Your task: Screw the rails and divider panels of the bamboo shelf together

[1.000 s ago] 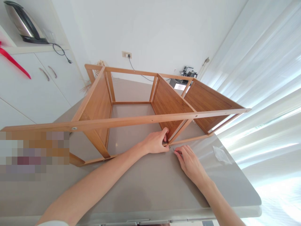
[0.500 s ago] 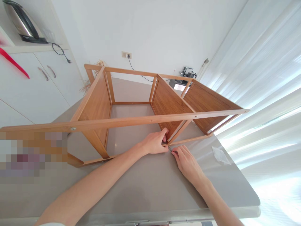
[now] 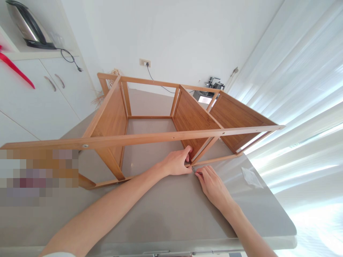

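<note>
A wooden shelf rack (image 3: 150, 137) lies on its side on the grey table, with its panels standing upright. My left hand (image 3: 177, 162) is closed around the corner where the middle panel (image 3: 195, 114) meets the lower rail. Just to the right of it, my right hand (image 3: 213, 184) pinches a small thin metal piece (image 3: 193, 169) against that same joint. Whether it is a screw or a hex key is too small to tell. A bolt head (image 3: 224, 133) shows in the upper rail above the hands.
On the grey table (image 3: 150, 210), a clear plastic bag (image 3: 252, 177) lies right of my right hand. An electric kettle (image 3: 28, 26) stands on the left counter. A coffee machine (image 3: 213, 84) is behind the rack, and white curtains (image 3: 308, 107) hang at the right.
Both hands stay at the same joint, with almost no movement. The view has shifted very slightly.
</note>
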Action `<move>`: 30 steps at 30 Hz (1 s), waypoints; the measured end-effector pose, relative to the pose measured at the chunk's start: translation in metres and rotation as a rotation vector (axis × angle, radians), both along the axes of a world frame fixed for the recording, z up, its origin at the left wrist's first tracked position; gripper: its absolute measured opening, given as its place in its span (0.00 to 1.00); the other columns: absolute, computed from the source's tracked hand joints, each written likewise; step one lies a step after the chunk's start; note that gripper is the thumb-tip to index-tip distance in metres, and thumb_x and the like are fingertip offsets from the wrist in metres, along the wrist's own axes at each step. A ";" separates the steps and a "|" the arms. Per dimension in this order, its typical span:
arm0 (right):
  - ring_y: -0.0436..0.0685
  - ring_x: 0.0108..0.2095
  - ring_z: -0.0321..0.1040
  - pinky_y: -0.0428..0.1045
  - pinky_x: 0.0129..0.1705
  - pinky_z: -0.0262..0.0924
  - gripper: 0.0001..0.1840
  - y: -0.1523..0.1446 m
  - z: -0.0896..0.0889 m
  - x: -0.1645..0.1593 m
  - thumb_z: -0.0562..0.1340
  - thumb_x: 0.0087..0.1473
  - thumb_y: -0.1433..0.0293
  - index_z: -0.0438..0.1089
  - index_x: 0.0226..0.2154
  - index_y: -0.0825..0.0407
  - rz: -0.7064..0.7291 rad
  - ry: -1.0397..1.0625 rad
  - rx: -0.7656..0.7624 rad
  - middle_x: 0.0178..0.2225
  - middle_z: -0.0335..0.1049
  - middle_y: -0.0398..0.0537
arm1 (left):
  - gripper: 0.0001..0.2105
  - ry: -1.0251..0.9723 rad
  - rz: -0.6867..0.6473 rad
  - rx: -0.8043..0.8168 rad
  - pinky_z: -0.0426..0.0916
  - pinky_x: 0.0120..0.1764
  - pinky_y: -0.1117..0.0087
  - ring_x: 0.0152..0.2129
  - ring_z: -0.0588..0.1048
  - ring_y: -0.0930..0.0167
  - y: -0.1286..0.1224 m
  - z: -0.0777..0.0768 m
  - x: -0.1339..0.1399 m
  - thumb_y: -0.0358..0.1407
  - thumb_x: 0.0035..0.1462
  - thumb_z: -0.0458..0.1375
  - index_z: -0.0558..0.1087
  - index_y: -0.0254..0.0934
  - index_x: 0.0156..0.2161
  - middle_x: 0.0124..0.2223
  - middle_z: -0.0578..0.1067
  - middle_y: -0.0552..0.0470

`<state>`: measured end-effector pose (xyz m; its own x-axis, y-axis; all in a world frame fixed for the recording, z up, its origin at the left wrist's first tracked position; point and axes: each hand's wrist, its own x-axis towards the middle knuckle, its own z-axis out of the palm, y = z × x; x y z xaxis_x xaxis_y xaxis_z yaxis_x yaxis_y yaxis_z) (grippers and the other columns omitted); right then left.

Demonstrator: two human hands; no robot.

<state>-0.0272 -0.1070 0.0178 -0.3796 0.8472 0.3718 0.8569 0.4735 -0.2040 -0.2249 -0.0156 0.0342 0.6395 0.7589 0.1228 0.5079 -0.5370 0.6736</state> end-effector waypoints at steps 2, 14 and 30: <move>0.59 0.36 0.66 0.53 0.36 0.63 0.08 0.000 0.000 0.000 0.51 0.68 0.70 0.63 0.36 0.48 -0.001 -0.005 -0.003 0.33 0.67 0.48 | 0.21 -0.006 -0.002 0.003 0.65 0.32 0.69 0.32 0.76 0.66 0.000 0.000 0.000 0.39 0.47 0.62 0.58 0.43 0.45 0.40 0.75 0.55; 0.59 0.34 0.65 0.52 0.32 0.59 0.12 0.005 0.013 -0.007 0.50 0.67 0.71 0.62 0.31 0.48 -0.005 -0.146 0.018 0.31 0.66 0.49 | 0.21 0.000 -0.012 -0.006 0.65 0.32 0.69 0.33 0.76 0.66 0.000 0.001 0.000 0.39 0.48 0.62 0.58 0.43 0.45 0.40 0.75 0.55; 0.56 0.38 0.69 0.50 0.37 0.69 0.08 0.019 0.013 0.025 0.60 0.63 0.61 0.72 0.40 0.45 0.009 0.233 -0.161 0.40 0.71 0.48 | 0.21 -0.031 -0.015 0.010 0.65 0.32 0.69 0.31 0.75 0.67 0.001 -0.002 0.000 0.39 0.48 0.61 0.58 0.43 0.45 0.39 0.75 0.56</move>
<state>-0.0023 -0.0878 0.0304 -0.3073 0.8993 0.3110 0.7739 0.4264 -0.4683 -0.2248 -0.0149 0.0319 0.6464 0.7481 0.1504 0.4791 -0.5513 0.6831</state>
